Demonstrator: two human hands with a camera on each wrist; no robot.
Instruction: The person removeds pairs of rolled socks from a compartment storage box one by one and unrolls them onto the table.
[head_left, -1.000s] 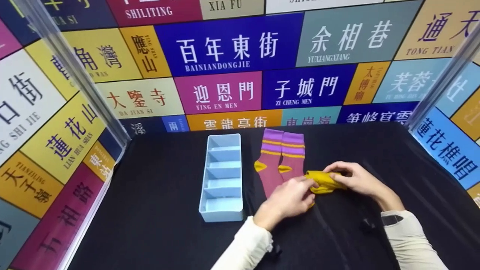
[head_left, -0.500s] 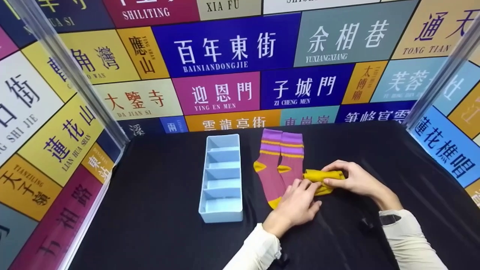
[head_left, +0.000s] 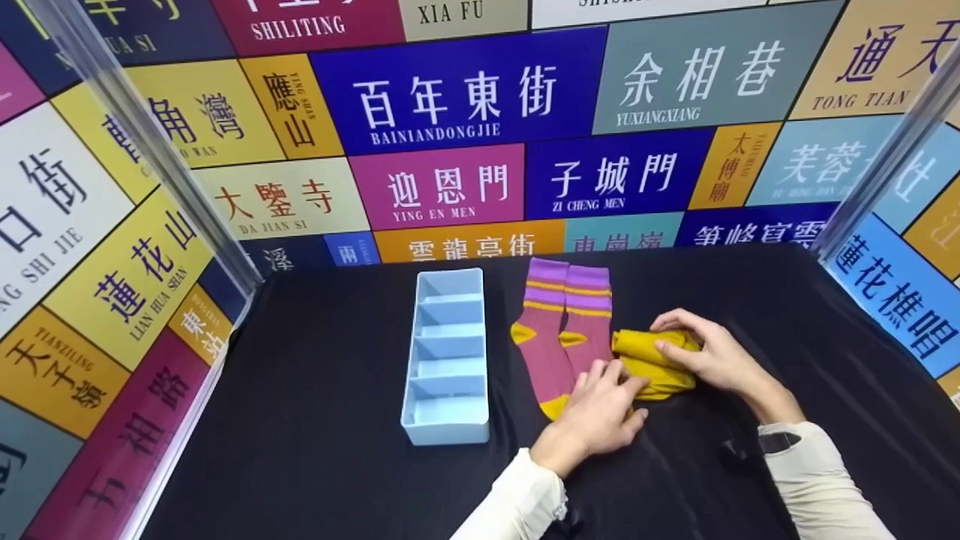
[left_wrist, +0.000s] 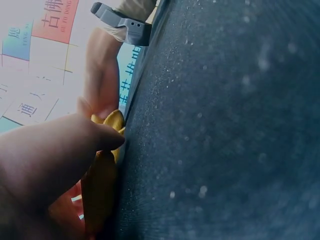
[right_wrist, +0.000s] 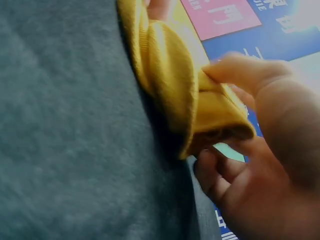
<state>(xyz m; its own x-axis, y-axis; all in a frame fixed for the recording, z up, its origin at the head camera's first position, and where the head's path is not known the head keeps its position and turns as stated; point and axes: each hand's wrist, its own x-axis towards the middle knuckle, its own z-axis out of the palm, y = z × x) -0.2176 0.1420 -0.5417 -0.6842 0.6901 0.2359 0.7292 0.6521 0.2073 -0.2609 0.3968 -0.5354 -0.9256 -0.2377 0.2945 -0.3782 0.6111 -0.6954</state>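
A yellow sock (head_left: 656, 367), folded into a loose bundle, lies on the black cloth just right of the pink-and-purple pair. My right hand (head_left: 716, 360) pinches its right part, thumb on top and the other fingers around the far side. In the right wrist view that thumb presses the folded yellow fabric (right_wrist: 175, 80) and its rolled edge shows. My left hand (head_left: 596, 412) rests with relaxed fingers at the sock's near left edge, its thumb apart from the fabric. Two pink socks (head_left: 544, 360) with purple striped cuffs and yellow heels lie flat, side by side, their toe ends partly behind the left hand.
A light blue box (head_left: 448, 431) with several compartments in a row stands left of the pink socks. Black cloth (head_left: 322, 420) covers the table. Panels of coloured street-name signs (head_left: 465, 90) rise behind and at both sides, with clear corner posts (head_left: 180, 172).
My left hand has let go of the yellow sock's left end and drawn back slightly, fingers now resting at its edge. The sock has been folded into a more compact bundle under my right hand.
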